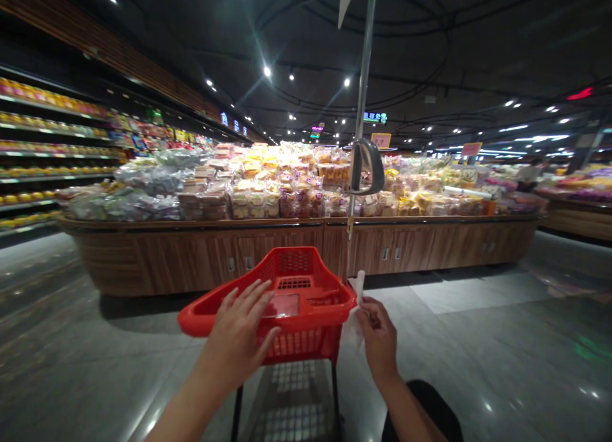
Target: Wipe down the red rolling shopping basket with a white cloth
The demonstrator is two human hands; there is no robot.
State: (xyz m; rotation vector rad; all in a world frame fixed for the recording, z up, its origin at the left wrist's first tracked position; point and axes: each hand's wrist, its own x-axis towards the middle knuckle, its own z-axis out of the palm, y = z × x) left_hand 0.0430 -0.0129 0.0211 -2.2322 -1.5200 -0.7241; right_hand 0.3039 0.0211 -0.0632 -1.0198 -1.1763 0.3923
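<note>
Bare forearms reached out from the bottom of the view, and a dark shape (423, 416), too shadowed to identify, sat at the lower right. The left hand (236, 333) was released, its fingers spread and its palm down over the near rim of a red plastic shopping basket (205, 314), which rode on a wheeled cart's dark metal frame (238, 413). The right hand (380, 337) was clenched in a pinch around a limp white sheet (354, 317), perhaps thin plastic or tissue, just beside the basket's right corner. A slim metal pole (362, 78) rose behind the basket, carrying a grey looped handle (367, 166).

Beyond it stood a curved wood-grain display island (191, 263), heaped with bagged baked goods (282, 190) in clear wrap. Glowing signs (375, 117) and a yellow price card (381, 140) hung farther back, their writing too small to read. Long shelves of colourful packages (48, 129) lined the left, above a polished grey floor (478, 295). Another person (528, 174) stood far off at the right.
</note>
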